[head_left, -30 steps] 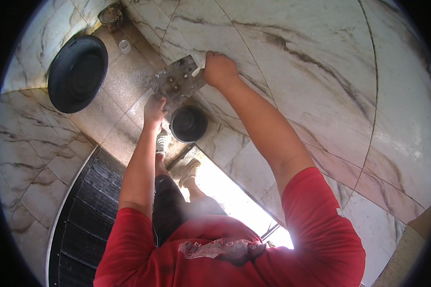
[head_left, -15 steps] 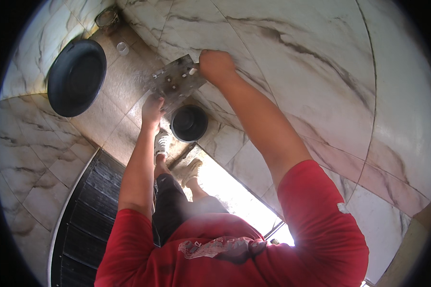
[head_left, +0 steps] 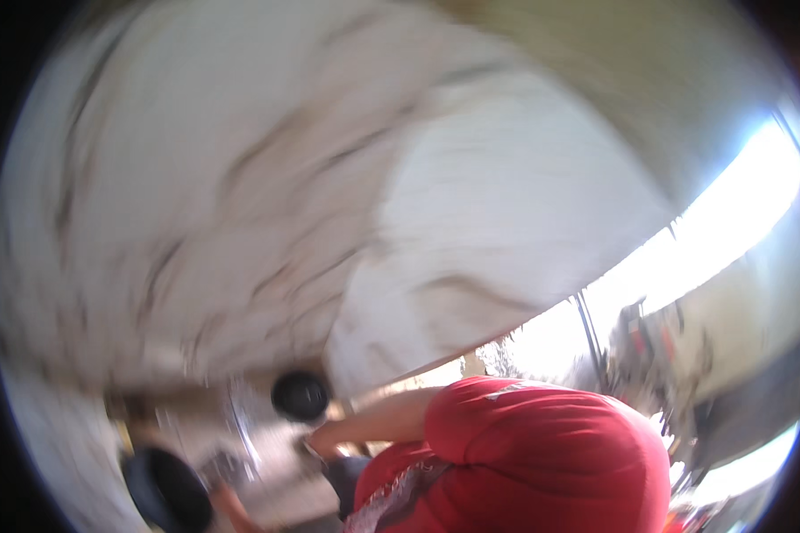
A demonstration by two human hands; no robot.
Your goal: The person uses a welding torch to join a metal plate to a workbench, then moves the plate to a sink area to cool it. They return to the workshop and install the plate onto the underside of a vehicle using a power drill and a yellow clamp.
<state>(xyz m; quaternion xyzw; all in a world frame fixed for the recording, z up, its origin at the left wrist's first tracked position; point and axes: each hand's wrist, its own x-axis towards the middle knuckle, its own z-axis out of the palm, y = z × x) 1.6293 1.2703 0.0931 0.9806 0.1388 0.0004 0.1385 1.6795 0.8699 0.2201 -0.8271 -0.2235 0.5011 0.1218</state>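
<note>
Where motion blur smears the lower left of the frame, one grey plate-like piece (head_left: 226, 465) lies beside the rim of a black basin (head_left: 167, 490). Long axis and pointing direction: cannot be told, the outline being too smeared. Left hand (head_left: 217, 487): at the piece's lower edge, seemingly touching; whether its fingers are clamped or apart cannot be told. Right hand (head_left: 318, 441): to the right of the piece, apart from it, just below a black bucket (head_left: 300, 396); finger spread and any contents cannot be told. Appearance of the piece: mottled grey, paler patches, edges indistinct. Also listed: red shirt (head_left: 542, 453), lower centre to right.
</note>
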